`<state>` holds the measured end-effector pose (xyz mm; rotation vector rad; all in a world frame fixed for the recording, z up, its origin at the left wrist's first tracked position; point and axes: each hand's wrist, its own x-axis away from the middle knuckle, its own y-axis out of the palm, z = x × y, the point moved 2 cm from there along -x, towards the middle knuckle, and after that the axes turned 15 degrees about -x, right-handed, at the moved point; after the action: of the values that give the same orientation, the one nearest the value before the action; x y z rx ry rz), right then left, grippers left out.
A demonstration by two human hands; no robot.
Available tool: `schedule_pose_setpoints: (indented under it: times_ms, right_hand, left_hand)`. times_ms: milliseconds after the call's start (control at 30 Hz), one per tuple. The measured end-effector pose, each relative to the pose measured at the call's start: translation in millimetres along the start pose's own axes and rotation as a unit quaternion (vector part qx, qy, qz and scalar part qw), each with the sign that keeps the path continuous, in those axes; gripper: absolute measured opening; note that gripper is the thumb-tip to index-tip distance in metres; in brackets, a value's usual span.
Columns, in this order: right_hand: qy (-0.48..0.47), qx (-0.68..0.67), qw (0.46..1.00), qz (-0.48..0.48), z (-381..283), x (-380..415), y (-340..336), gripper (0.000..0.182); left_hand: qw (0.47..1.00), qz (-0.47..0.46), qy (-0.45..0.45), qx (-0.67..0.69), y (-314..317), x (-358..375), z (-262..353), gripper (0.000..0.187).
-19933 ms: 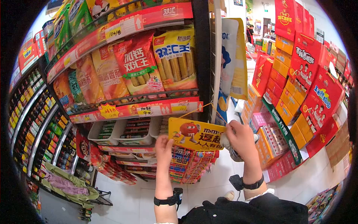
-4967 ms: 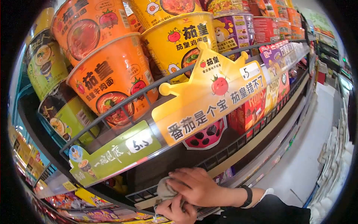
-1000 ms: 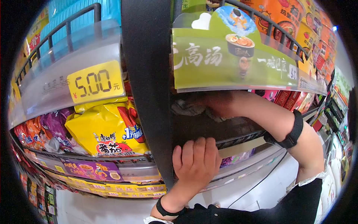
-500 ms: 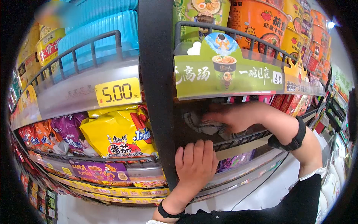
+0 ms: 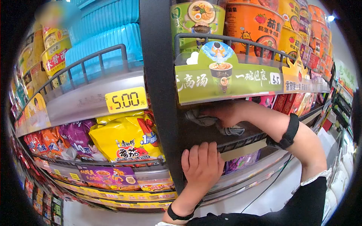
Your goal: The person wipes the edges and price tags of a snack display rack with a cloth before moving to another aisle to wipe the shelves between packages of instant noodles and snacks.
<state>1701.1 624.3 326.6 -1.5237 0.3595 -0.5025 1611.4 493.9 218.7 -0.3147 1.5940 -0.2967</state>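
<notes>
A grey cloth [image 5: 203, 118] with lighter stripes lies bunched on a dark shelf [image 5: 188, 134], beneath the overhanging shelf front. My right hand [image 5: 226, 115] reaches into that gap and is closed on the cloth, pressing it against the surface; its fingertips are partly hidden in the shade. Part of the fabric trails out at the near side of the hand. My left hand [image 5: 202, 164] rests on the front edge of the same shelf, beside the dark upright post [image 5: 160, 75]. Its fingers are stretched over the edge and hold no loose item.
Above the gap, orange noodle tubs [image 5: 253, 32] stand behind a wire guard [image 5: 222, 37] and a green label strip [image 5: 228, 81]. Red boxes [image 5: 290, 101] stand deeper right. Left of the post are yellow noodle packets [image 5: 126, 139] and blue packs [image 5: 102, 45].
My right hand has slid the cloth slightly left along the shelf, and more striped fabric shows beside it. My left hand stays on the shelf edge. The view has shifted a little.
</notes>
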Motion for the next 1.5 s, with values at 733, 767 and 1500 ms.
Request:
schedule_pose_setpoints:
  times_ms: [733,767,1500]
  right_hand:
    - [-0.157,-0.072,0.982,0.069,-21.0,-21.9,-5.4,0.055]
    - [-0.168,-0.025,0.982,0.088,-20.1,-20.5,-7.2,0.057]
    - [-0.141,-0.310,0.938,-0.060,4.9,52.9,-3.0,0.058]
  left_hand:
    - [0.999,0.000,-0.019,0.025,-2.9,0.6,-3.1,0.033]
    - [1.000,0.009,-0.012,0.025,-3.4,0.8,-4.1,0.032]
    - [1.000,-0.018,0.005,0.017,-2.9,-1.3,-2.2,0.034]
